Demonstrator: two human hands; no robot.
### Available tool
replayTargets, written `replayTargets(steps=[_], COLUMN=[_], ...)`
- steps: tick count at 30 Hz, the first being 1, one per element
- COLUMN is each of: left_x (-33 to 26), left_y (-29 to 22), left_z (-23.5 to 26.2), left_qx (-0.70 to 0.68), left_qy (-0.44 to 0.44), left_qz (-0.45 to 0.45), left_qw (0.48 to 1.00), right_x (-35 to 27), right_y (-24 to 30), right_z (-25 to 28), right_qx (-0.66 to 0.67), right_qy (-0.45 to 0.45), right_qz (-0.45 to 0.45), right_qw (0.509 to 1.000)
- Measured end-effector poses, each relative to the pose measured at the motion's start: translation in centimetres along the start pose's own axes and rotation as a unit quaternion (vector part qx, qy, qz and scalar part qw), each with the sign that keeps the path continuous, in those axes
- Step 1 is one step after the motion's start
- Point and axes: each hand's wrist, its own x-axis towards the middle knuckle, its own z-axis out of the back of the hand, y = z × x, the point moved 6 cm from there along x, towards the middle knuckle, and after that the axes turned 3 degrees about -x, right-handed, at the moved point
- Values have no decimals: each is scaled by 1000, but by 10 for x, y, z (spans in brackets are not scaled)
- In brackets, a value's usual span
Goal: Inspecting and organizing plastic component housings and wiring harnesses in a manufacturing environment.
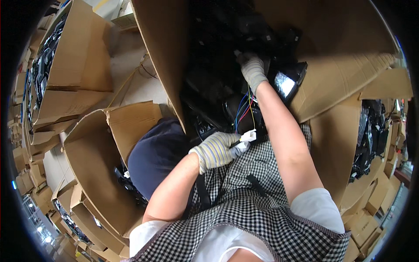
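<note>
My left hand (pixel 216 150), in a striped knit glove, is closed on a small white plug connector (pixel 248 136) with coloured wires (pixel 242 111) running up from it. My right hand (pixel 253 70), in a grey knit glove, reaches into a large cardboard box (pixel 161 56) and grips a black lamp part (pixel 289 81) with a shiny reflector among many black parts. The wires lead toward that hand. I wear a black-and-white checked apron over a white shirt.
An open cardboard box (pixel 94 161) stands at the lower left with black parts in its corner, and a dark blue rounded object (pixel 155 155) beside it. More boxes of black parts stand at the upper left (pixel 65 56) and at the right (pixel 371 139).
</note>
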Motion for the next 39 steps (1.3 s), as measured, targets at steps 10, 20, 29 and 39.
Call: replayTargets(steps=[10,20,29,39], left_x=[-4,7,1,13], left_y=[-13,-15,-8,41], left_z=[11,5,15,29], left_qx=[14,45,31,-33], left_qy=[-107,-100,-142,-302], left_qz=[-85,-103,-52,1], left_qw=[991,989,988,953], right_x=[71,81,-74,-205], right_y=[-6,-46,14,33], right_z=[-24,-31,84,65], right_qx=[-326,-446,-394,-240], right_qy=[123,251,145,69], right_qz=[34,150,232,240], right_qw=[937,846,877,938])
